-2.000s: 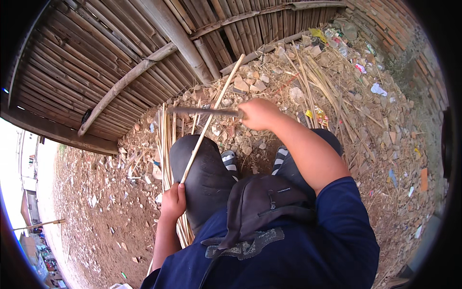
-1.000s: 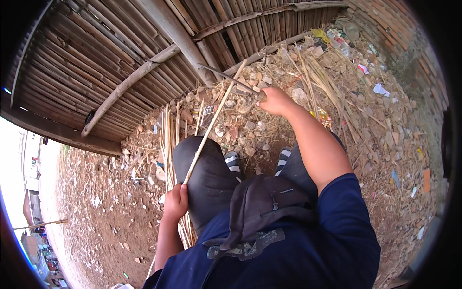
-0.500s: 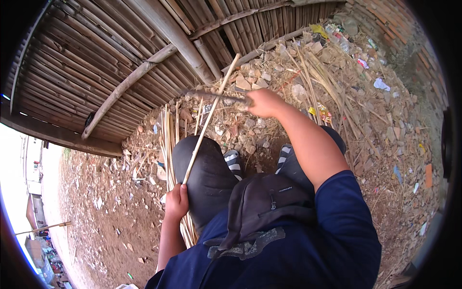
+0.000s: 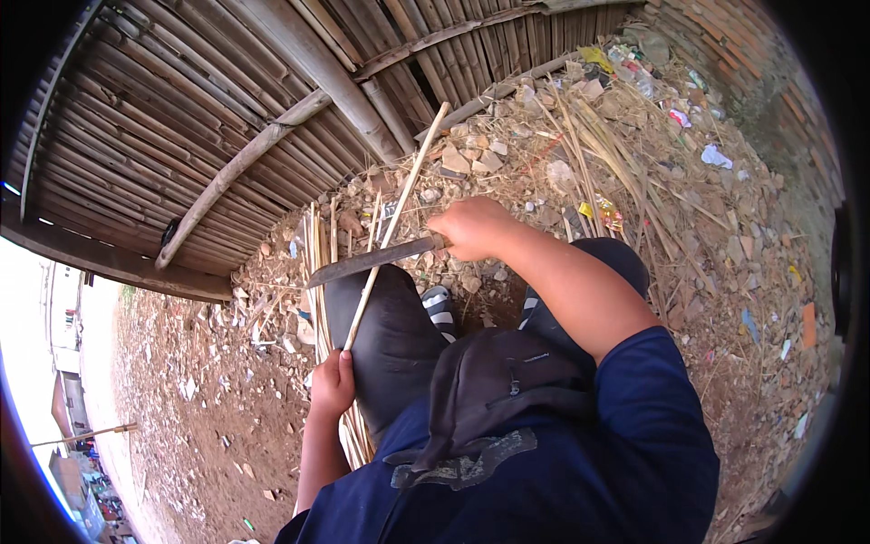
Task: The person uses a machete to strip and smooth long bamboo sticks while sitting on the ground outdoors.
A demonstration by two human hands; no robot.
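Note:
My left hand (image 4: 333, 381) is closed round the near end of a long pale bamboo strip (image 4: 415, 174), beside my left thigh. The strip slants away from me, up and to the right, over my knee. In my right hand (image 4: 473, 228) is the handle of a machete (image 4: 358, 264), its dark blade pointing left. The blade lies across the strip just above my left knee. Under my left forearm and along the outside of that leg runs a bundle of thin split strips (image 4: 315, 272).
A bamboo-slat wall (image 4: 181, 118) with round poles rises ahead and left. Stone rubble and litter cover the ground around my sandals (image 4: 439, 308). More loose strips (image 4: 607, 136) lie ahead on the right, near a brick wall (image 4: 770, 54).
My right hand has brought the machete down the strip toward me, from well beyond my knee to just above it. My left hand keeps its hold in the same place.

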